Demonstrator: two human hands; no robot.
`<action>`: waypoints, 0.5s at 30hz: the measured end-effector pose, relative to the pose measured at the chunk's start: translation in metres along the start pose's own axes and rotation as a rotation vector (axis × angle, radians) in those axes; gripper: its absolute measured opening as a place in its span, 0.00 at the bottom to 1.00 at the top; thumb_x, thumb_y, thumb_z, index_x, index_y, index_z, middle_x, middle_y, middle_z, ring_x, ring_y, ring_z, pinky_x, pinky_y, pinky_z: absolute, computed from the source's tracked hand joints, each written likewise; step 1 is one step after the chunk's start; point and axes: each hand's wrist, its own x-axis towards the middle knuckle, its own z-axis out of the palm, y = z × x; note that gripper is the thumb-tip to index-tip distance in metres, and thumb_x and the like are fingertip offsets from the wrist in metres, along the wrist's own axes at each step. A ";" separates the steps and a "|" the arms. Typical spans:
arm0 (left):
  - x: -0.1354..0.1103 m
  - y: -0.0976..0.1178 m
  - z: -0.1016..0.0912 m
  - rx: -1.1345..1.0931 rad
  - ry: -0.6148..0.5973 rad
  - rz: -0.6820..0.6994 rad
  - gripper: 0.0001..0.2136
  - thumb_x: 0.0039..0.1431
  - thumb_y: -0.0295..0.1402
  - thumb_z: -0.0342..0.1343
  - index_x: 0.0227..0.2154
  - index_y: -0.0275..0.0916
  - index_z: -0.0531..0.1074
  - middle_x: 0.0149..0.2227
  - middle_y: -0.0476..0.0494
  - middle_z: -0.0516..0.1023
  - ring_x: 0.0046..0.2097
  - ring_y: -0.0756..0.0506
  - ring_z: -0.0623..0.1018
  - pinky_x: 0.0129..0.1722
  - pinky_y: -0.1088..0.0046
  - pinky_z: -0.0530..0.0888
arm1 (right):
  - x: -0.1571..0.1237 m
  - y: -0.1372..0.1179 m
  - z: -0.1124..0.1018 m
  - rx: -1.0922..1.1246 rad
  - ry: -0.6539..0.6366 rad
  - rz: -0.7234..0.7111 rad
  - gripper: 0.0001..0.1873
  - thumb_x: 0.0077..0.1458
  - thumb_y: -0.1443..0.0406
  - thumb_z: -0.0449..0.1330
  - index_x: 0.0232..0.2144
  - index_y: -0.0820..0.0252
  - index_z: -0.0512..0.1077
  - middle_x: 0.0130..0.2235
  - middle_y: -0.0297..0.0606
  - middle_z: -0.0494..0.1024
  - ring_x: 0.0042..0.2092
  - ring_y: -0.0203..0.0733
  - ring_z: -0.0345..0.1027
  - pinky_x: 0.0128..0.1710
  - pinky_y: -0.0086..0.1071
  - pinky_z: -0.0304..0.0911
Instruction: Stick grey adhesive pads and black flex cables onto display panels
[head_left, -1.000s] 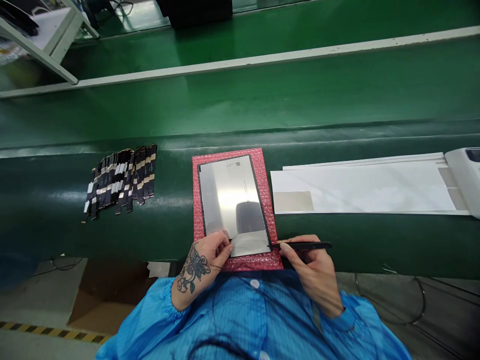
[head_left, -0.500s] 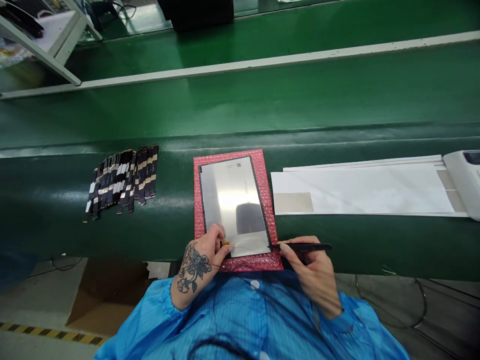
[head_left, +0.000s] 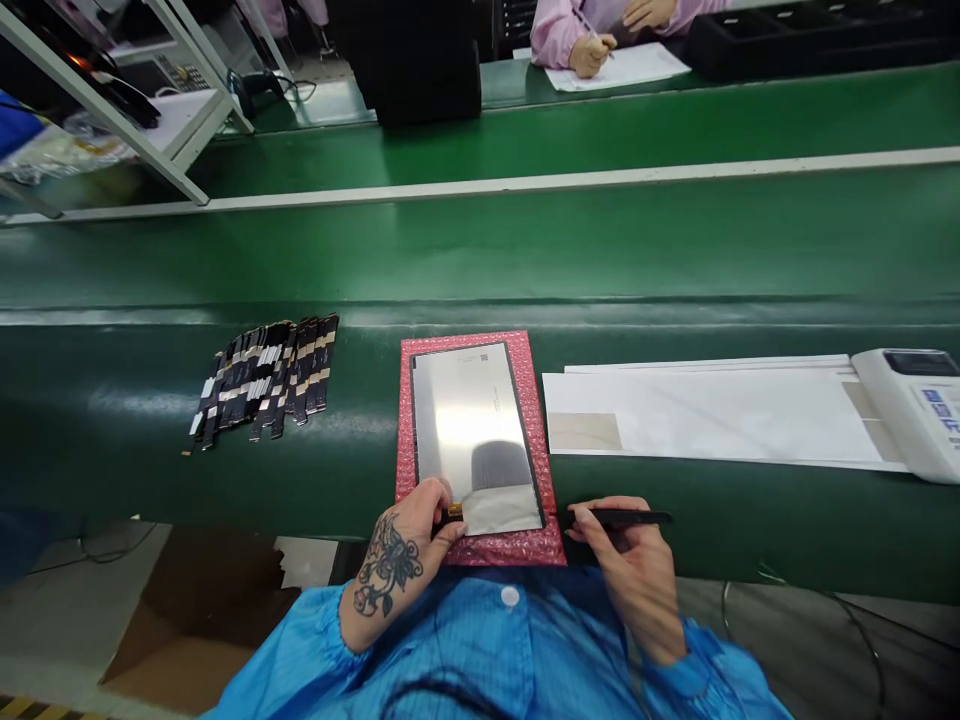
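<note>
A display panel [head_left: 457,420] with a shiny silver back lies on a pink bubble-wrap pad [head_left: 406,440] right in front of me. At the panel's lower left corner, my left hand [head_left: 405,545] is closed, thumb and fingers pinching a small flex cable [head_left: 454,511] with an orange part showing. Black tweezers [head_left: 637,517] are held in my right hand [head_left: 634,555], just right of the pad. Their tips point left and sit apart from the panel.
Several dark flex cables [head_left: 274,380] lie in a row at left. White sheets [head_left: 735,410] stretch to the right, with a white device [head_left: 911,410] at their end. Across the green bench [head_left: 637,240], a person in pink sleeves [head_left: 555,35] holds a pen over paper [head_left: 622,68].
My right hand has drawn the tweezers away from the panel's lower right corner, to the right. My left hand keeps its pinch. The view has tilted up, showing the person opposite.
</note>
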 end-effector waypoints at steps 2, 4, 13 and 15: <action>0.000 0.002 -0.002 0.003 -0.002 0.025 0.07 0.55 0.28 0.58 0.31 0.40 0.64 0.26 0.55 0.66 0.27 0.52 0.67 0.28 0.77 0.65 | -0.001 0.001 -0.004 0.011 0.022 -0.039 0.22 0.50 0.51 0.67 0.34 0.62 0.69 0.34 0.41 0.77 0.33 0.41 0.75 0.34 0.32 0.75; 0.000 0.004 -0.002 0.006 0.033 0.114 0.04 0.57 0.28 0.56 0.32 0.40 0.65 0.27 0.54 0.67 0.27 0.52 0.68 0.28 0.77 0.65 | -0.003 0.002 -0.006 0.005 0.046 -0.122 0.18 0.53 0.53 0.65 0.34 0.62 0.69 0.33 0.40 0.77 0.33 0.41 0.75 0.35 0.30 0.74; -0.003 0.007 0.027 0.566 0.376 0.863 0.27 0.70 0.48 0.34 0.51 0.37 0.73 0.58 0.46 0.71 0.62 0.40 0.65 0.68 0.52 0.48 | -0.014 -0.013 0.024 -0.671 -0.101 -1.120 0.29 0.59 0.72 0.49 0.63 0.58 0.60 0.53 0.47 0.74 0.47 0.46 0.75 0.40 0.29 0.74; -0.002 0.000 0.034 0.719 0.338 0.863 0.33 0.68 0.54 0.30 0.53 0.38 0.72 0.62 0.46 0.65 0.67 0.39 0.57 0.69 0.48 0.42 | -0.013 -0.011 0.034 -0.879 -0.142 -1.253 0.38 0.59 0.73 0.45 0.70 0.65 0.40 0.54 0.48 0.72 0.39 0.44 0.77 0.28 0.25 0.73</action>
